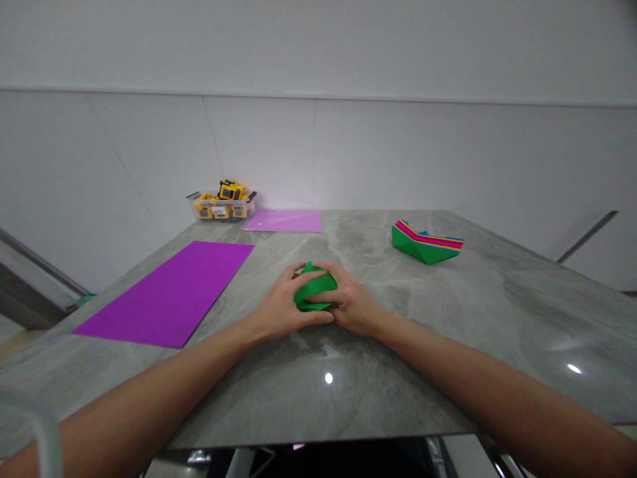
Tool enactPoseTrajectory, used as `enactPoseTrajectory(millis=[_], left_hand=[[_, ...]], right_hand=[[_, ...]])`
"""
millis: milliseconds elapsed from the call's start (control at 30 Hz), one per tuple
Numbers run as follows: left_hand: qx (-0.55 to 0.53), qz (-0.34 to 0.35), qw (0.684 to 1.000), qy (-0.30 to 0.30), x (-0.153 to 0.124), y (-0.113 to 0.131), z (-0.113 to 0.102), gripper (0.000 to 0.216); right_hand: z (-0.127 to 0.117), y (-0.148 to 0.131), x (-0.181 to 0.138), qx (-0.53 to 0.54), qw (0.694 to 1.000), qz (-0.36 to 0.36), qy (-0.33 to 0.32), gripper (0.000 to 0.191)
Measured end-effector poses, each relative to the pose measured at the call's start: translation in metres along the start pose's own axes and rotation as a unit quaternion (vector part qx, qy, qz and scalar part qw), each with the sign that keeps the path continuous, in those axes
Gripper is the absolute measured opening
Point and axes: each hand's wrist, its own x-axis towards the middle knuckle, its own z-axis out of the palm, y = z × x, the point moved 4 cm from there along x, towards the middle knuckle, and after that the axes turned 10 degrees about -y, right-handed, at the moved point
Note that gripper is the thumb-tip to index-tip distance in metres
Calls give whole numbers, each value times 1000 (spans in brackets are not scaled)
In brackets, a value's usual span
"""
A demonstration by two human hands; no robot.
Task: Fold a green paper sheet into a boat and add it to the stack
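A folded piece of green paper (pixel 313 290) rests on the grey marble table (pixel 398 332), just in front of me at the middle. My left hand (pixel 281 307) cups it from the left, fingers curled over its top and thumb along its near edge. From the right, my right hand (pixel 351 302) presses against the paper with its fingers wrapped round it. Both hands hold the same piece and touch each other beneath it.
A large purple sheet (pixel 172 292) lies on the left of the table, a smaller purple sheet (pixel 284 220) at the back. A clear box of yellow toy vehicles (pixel 222 202) stands by the wall. A stack of folded coloured paper boats (pixel 425 242) sits at the right.
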Motion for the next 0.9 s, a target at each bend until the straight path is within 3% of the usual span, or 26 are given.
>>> enactPoseTrajectory(millis=[300,600,700,833,900], left_hand=[[11,7,1000,29,-2,3,3,54],[-53,0,997,62,-3,1,1,66],[-148,-56,983,94,-3,-10,0,80],[-216,-100,965,107,0,-16,0,70],[-229,-107,960,120,1,-15,-2,65]], right_hand=[[-3,-12,3,4,1000,-20,-6,26],[-11,-11,3,-6,999,2,36,11],[-15,-11,2,-20,997,33,68,17],[-18,-11,1,-9,991,67,114,26],[-18,-7,0,22,984,96,151,48]])
